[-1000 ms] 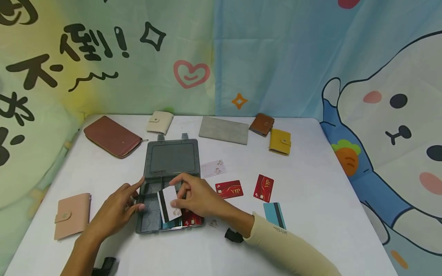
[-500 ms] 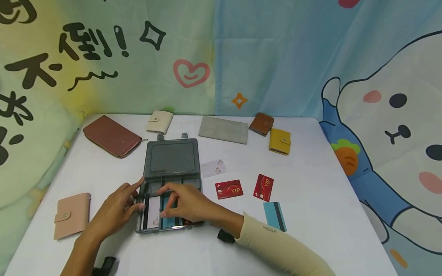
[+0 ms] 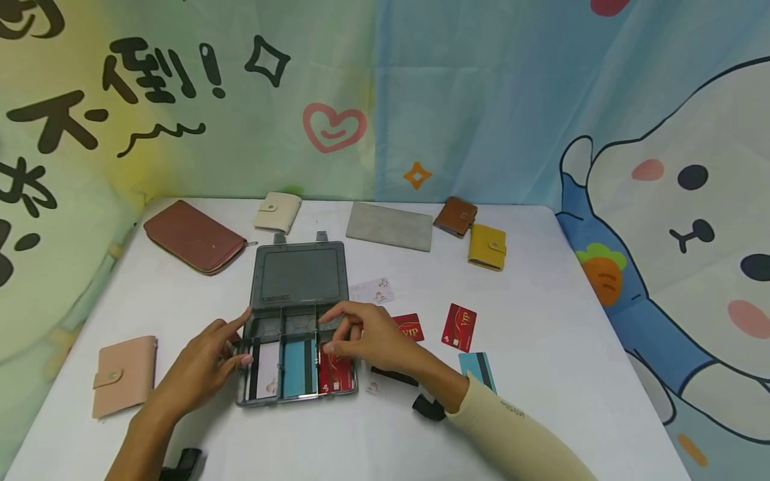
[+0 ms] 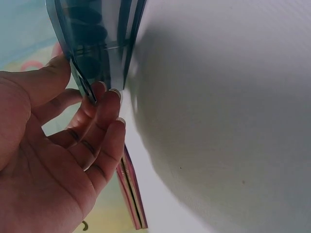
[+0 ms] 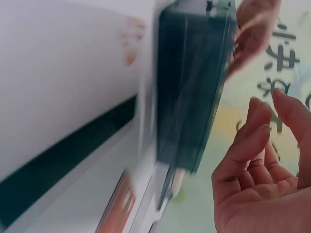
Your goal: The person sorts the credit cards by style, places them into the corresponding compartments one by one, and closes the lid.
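Note:
My left hand (image 3: 207, 361) grips the left side of a dark, see-through divided storage box (image 3: 299, 274), its lid laid back. In the left wrist view, thumb and fingertips (image 4: 114, 94) hold the box wall (image 4: 85, 29). The front compartments hold a white card (image 3: 268, 371) with a black stripe, a teal card (image 3: 295, 367) and a red card (image 3: 337, 374). Over the box's right side hovers my right hand (image 3: 375, 337), fingers loosely bent. In the right wrist view nothing shows between its thumb and fingers (image 5: 250, 141).
Right of the box lie a pale patterned card (image 3: 373, 291), red VIP cards (image 3: 460, 327) and a teal card (image 3: 478, 371). A striped white card is partly under the right wrist. Around stand a maroon wallet (image 3: 195, 236), pink wallet (image 3: 125, 375), grey wallet (image 3: 390, 227) and yellow wallet (image 3: 488, 247).
The right hand lowered the white striped card into the front left compartment, let it go and moved right. My left hand stays on the box.

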`<state>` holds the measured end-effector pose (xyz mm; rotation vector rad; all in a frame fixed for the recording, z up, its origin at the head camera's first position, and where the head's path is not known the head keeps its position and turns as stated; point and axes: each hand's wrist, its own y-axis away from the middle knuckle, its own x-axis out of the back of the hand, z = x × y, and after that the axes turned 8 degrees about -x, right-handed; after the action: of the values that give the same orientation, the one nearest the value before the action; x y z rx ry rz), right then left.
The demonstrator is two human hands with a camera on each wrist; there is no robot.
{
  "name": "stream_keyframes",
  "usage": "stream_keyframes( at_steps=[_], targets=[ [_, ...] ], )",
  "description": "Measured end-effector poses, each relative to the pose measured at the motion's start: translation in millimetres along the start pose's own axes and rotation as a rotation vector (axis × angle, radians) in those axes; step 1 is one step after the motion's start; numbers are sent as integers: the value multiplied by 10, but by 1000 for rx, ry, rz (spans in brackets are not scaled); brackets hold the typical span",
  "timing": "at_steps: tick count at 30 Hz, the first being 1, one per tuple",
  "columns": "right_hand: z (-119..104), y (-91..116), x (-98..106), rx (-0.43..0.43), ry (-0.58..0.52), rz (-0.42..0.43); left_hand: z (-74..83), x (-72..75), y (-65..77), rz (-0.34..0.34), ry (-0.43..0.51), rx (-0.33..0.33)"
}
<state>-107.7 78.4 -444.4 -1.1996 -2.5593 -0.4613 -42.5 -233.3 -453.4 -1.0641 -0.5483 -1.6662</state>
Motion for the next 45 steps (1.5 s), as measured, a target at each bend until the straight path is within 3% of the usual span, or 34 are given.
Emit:
stream_keyframes(
  at_steps=[7, 12, 18, 26, 35, 40, 45],
  targets=[
    [195, 381, 267, -132, 37, 92, 6, 3, -2, -8, 7, 3],
    [297, 672, 309, -226, 192, 124, 8, 11, -1, -7, 7, 3],
    [344, 926, 95, -327, 436, 178, 9, 6, -1, -7, 11, 6],
    [266, 950, -267, -473, 572, 298, 14, -2, 0, -4, 8, 5],
    [308, 958, -316, -525, 526, 409, 12, -10, 12, 8, 12, -4],
    [322, 980, -238, -475, 467, 490, 6, -12, 9, 10, 9, -6],
    [296, 967, -183, -426, 329, 515, 1, -10, 14, 10, 11, -1]
  ],
)
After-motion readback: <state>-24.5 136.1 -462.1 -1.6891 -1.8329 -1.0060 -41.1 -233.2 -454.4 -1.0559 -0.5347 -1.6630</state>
